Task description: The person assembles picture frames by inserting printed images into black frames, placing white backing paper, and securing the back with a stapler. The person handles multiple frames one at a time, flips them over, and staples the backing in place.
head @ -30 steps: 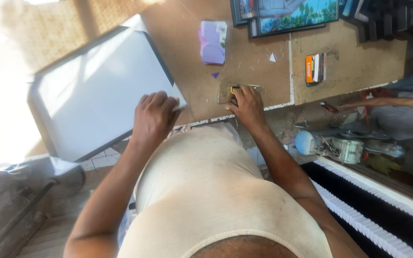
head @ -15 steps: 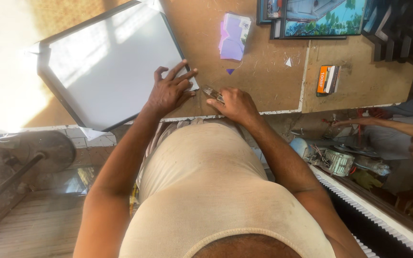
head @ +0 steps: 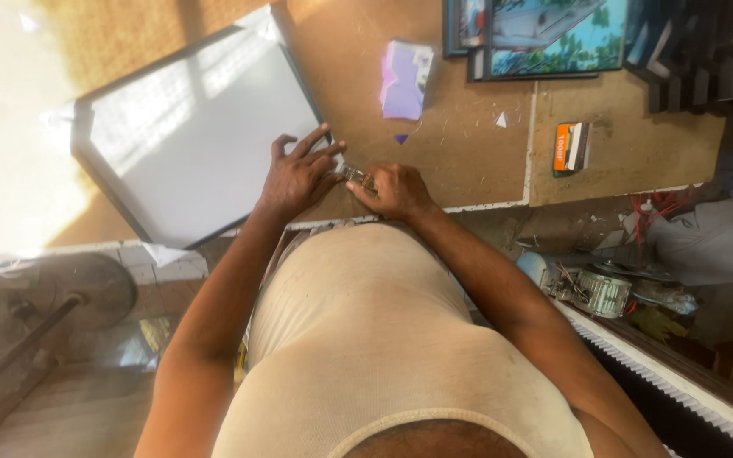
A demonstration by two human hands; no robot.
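Observation:
A large black-framed panel with a white face (head: 188,136) lies tilted on the brown worktable (head: 468,153). My left hand (head: 299,174) rests flat on its near right corner, fingers spread. My right hand (head: 396,191) is closed around a small metal tool (head: 356,175) whose tip sits against that same corner of the frame, right beside my left hand's fingers.
A purple and white paper packet (head: 405,80) lies further back on the table, an orange box (head: 568,146) to the right, framed pictures (head: 545,38) along the far edge. A stand fan (head: 53,305) is low on the left, a small motor with wires (head: 600,288) on the right.
My left hand slid from the table edge up onto the frame's corner. My right hand with the metal tool moved left to meet it. The view shifted so the frame sits closer.

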